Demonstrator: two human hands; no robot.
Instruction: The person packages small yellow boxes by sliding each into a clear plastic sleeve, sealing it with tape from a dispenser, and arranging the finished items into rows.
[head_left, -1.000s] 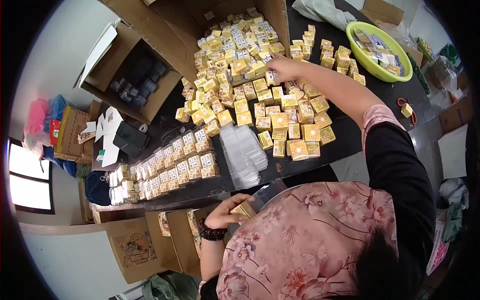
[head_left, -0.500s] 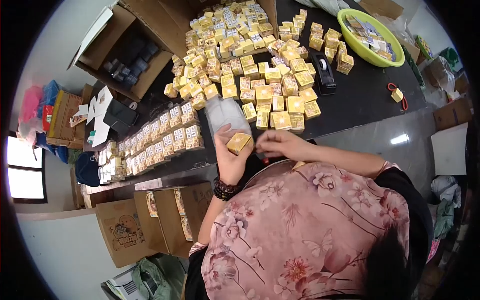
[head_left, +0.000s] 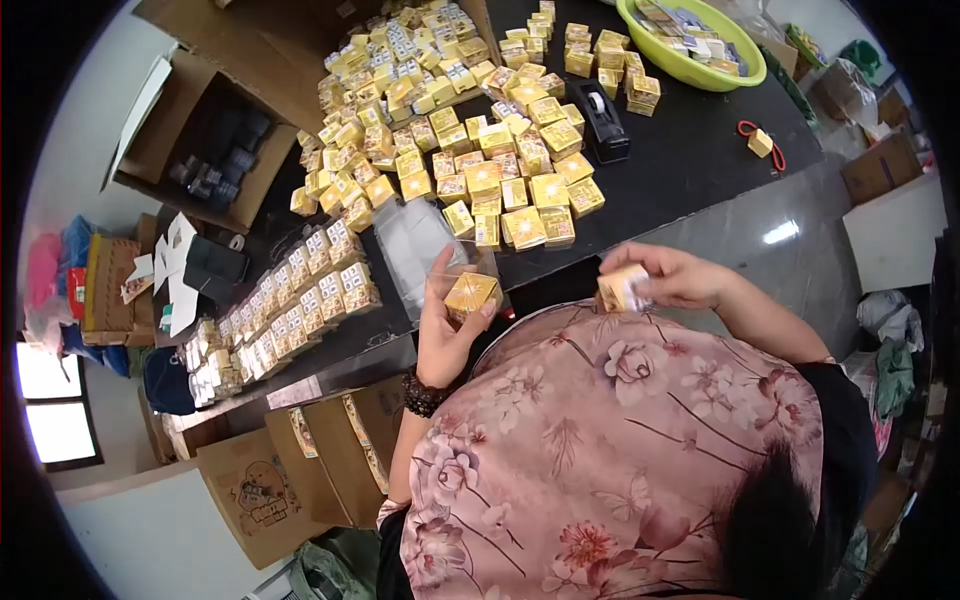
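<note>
My left hand (head_left: 448, 335) is closed around a small yellow box (head_left: 472, 294), its patterned top facing up. What looks like transparent plastic film shows at the far side of that box. To the right, in front of my chest, my right hand (head_left: 668, 278) grips another small box (head_left: 622, 290), yellow and white and slightly blurred. Just beyond my left hand lies a stack of transparent plastic bags (head_left: 408, 240) on the black table. Rows of yellow boxes (head_left: 525, 228) stand past the bags, nearest to both hands.
Wrapped boxes (head_left: 320, 312) line the table's left edge. A big carton (head_left: 235, 40) spills yellow boxes at the back. Also on the table are a tape dispenser (head_left: 606, 135), a green basin (head_left: 690, 68) and red-handled scissors (head_left: 779, 158). An open carton (head_left: 240, 485) sits below, left.
My right hand has moved right, away from my left hand, and a box now shows in its fingers. My left hand still holds its yellow box. The view has shifted.
</note>
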